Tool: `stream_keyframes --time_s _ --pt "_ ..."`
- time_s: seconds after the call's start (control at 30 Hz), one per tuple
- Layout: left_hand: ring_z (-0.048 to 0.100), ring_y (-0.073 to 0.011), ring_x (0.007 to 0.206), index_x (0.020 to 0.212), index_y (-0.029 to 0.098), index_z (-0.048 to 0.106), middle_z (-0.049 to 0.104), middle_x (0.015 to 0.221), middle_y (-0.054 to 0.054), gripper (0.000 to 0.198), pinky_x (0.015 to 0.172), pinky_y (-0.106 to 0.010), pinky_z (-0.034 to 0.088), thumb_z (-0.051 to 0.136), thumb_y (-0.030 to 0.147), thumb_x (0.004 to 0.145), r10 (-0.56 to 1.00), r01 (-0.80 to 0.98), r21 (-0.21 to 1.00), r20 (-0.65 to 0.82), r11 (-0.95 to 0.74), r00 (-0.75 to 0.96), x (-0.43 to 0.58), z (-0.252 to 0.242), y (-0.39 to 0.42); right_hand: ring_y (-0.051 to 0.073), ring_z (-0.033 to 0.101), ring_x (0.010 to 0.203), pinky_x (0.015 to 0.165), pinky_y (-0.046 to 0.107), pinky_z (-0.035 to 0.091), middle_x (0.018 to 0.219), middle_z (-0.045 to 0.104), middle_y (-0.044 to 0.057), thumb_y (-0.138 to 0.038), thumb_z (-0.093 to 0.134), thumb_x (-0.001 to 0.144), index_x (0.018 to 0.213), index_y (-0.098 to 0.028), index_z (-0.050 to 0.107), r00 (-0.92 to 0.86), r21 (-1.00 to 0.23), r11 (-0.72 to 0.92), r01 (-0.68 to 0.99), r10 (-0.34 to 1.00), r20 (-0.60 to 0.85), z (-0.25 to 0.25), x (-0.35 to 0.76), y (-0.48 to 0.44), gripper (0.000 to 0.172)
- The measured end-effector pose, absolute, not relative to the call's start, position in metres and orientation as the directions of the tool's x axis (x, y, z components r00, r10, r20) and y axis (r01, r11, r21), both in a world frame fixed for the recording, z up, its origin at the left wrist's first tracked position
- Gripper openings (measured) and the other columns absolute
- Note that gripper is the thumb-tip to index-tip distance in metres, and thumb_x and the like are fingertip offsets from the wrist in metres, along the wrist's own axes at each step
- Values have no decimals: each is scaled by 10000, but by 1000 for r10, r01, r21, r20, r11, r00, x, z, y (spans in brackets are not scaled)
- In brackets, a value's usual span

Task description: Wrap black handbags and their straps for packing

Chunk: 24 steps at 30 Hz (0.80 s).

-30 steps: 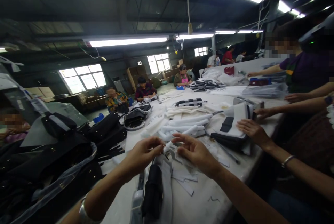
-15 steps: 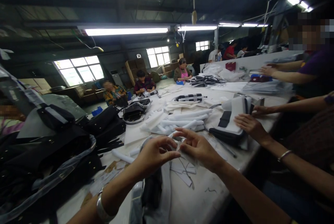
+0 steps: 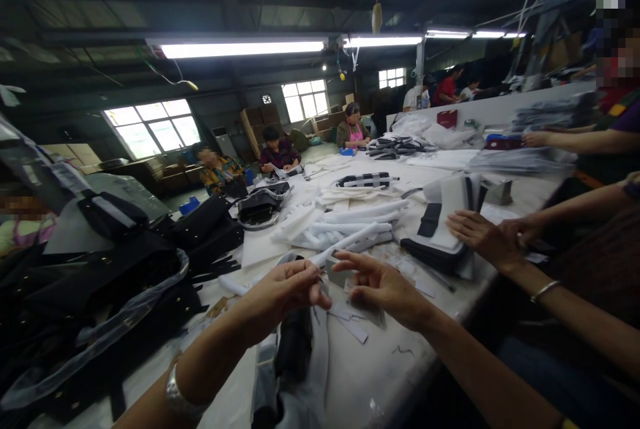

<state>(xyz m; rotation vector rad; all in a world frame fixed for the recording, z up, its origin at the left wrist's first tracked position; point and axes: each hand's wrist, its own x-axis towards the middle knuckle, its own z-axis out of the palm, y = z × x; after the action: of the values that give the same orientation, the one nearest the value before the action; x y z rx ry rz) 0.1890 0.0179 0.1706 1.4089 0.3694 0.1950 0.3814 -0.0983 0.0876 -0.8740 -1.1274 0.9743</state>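
Note:
My left hand (image 3: 295,288) is raised over the near part of the table, its thumb and fingers pinched together. Whatever is between those fingertips is too small and blurred to name. Close by on the right, my right hand (image 3: 385,288) has its index finger stretched out and its thumb apart from it. A small grey metal block (image 3: 338,274) shows just behind its fingertips; I cannot tell if they touch. Below my left hand lies a black strap-like piece (image 3: 295,349) with pale wrapping. Paper scraps (image 3: 354,328) lie on the tabletop under both hands.
White padded strips (image 3: 355,219) are heaped ahead. Black bags (image 3: 100,289) pile up on the left. At the right, a co-worker's hands (image 3: 480,236) are at a black and white bag (image 3: 440,229), near another metal block (image 3: 499,193). Other people sit around the table.
My hands have drawn slightly apart, and the grey block between them now shows more clearly. The co-worker's far hand has moved off the bag, toward the table edge.

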Motion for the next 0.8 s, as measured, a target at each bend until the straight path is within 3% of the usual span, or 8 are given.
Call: stream_keyframes --time_s 0.1,0.2,0.3,0.4,0.53,0.63,0.73,0.8 --pt "514 -63 545 945 176 653 438 575 82 235 862 -315 531 696 398 880 438 -59 963 -65 263 897 180 177 16 52 478 646 579 183 452 1221 663 67 -243 831 739 1327 -270 607 110 -934 315 -171 948 299 79 378 -101 630" --pt "541 -62 617 1081 196 660 496 662 63 292 822 -278 545 733 365 854 517 -157 960 15 233 856 175 183 13 74 534 680 613 200 477 1175 690 57 -289 821 759 1319 -273 613 65 -950 283 -130 959 276 71 374 -102 597" --pt "573 -73 662 1061 174 675 565 735 28 241 770 -240 536 710 322 875 472 -129 978 37 164 881 175 182 6 179 642 927 859 336 524 1186 696 65 -426 761 819 1354 -281 586 -3 -940 342 -9 940 342 71 365 -100 581" --pt "622 -102 730 1067 155 676 622 817 -9 236 786 -250 530 671 325 903 439 -84 992 35 94 898 177 179 -1 273 574 1211 1072 455 411 1287 642 80 -584 632 873 1381 -267 559 33 -899 432 73 900 435 82 344 -97 603" --pt "650 -143 789 1122 156 657 654 866 -35 271 790 -285 537 647 333 917 470 -97 995 83 5 879 168 181 -2 218 687 881 842 374 541 929 706 50 -551 665 865 1307 -223 580 116 -924 366 -109 928 353 94 309 -91 557" --pt "663 -175 879 1147 164 650 680 890 -43 300 878 -335 528 657 345 908 527 -120 991 131 -55 840 148 181 6 140 632 598 586 258 516 676 642 -10 -487 718 843 1103 -199 643 199 -930 277 -241 952 233 93 298 -92 395" --pt "663 -184 908 1142 185 646 704 949 -55 329 843 -324 530 661 402 895 645 -13 990 101 -139 758 115 159 15 55 459 424 409 194 354 663 620 -13 -484 715 841 859 -170 666 237 -966 203 -159 958 163 88 304 -98 318" --pt "649 -159 818 997 178 664 686 866 -31 303 734 -274 519 633 463 896 746 136 978 29 -159 666 91 132 18 46 392 415 395 202 299 657 624 -6 -499 698 847 804 -165 682 214 -991 133 -8 968 128 86 309 -102 337"
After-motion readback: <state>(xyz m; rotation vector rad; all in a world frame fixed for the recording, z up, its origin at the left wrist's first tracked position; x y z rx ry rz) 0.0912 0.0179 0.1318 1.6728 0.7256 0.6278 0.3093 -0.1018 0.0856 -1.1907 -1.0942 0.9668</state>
